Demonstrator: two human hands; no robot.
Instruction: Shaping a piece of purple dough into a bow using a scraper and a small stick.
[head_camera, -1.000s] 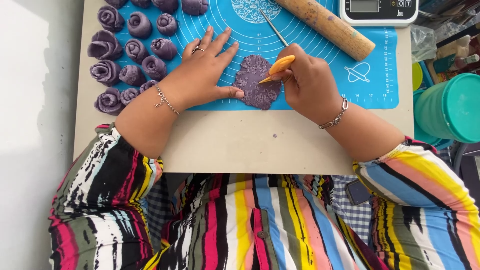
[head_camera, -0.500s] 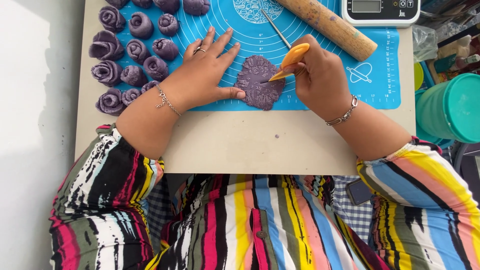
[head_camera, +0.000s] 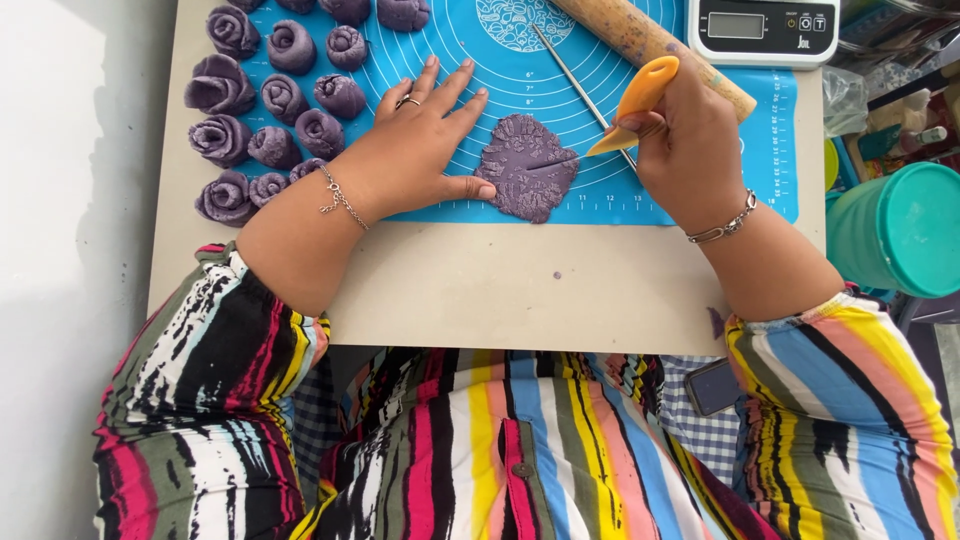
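Observation:
A flat, textured disc of purple dough (head_camera: 527, 166) lies on a blue silicone mat (head_camera: 560, 80), with a thin cut line running into it from the right. My left hand (head_camera: 420, 150) rests flat on the mat, fingers spread, its thumb tip touching the disc's left edge. My right hand (head_camera: 685, 140) grips an orange plastic scraper (head_camera: 632, 104), whose tip sits just off the disc's right edge. Several purple dough roses (head_camera: 275, 110) stand in rows at the mat's left.
A wooden rolling pin (head_camera: 640, 40) lies diagonally behind my right hand, with a thin metal rod (head_camera: 570, 75) beside it. A white kitchen scale (head_camera: 765, 28) sits at the back right. A teal lidded tub (head_camera: 900, 230) stands off the beige table (head_camera: 500, 285) to the right.
My right hand has drawn the orange scraper up and to the right, off the dough disc, leaving a cut line in it. My left hand has stayed in place.

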